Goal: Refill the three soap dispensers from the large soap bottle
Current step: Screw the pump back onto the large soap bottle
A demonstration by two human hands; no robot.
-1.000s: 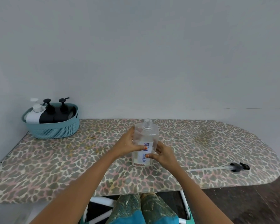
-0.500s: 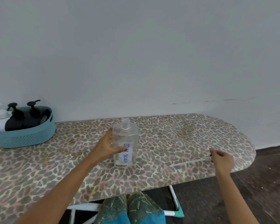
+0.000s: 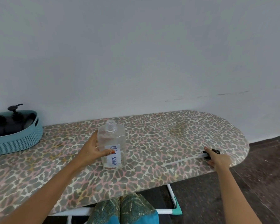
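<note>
Work surface: a board with a spotted cover, set against a plain wall.

Bottle: clear, square-shouldered, upright on the board near its middle. The threaded neck is open, with no cap. A white label on the near face reads "SOAP" on its lower part, and the upper word is partly covered by a thumb. The fill level cannot be told.

Left hand: wrapped round the bottle's left side, thumb across the front and fingers behind. It has a firm hold, and the bottle's base is on the board.

Right hand: at the board's right end, well apart from the bottle. Thumb and fingers are closed round the black pump, which lies on its side. The pump's pale tube lies flat on the cover and points toward the bottle. Its tip stops short of the bottle, with bare cover between them.

Basket: teal and woven-look, at the board's far left, cut by the frame edge. Two black dispensers stand in it with their pumps fitted. A pale sliver at the very edge cannot be identified.

Below the near edge are the person's patterned clothing, a white frame with a teal foot, and dark floor.
</note>
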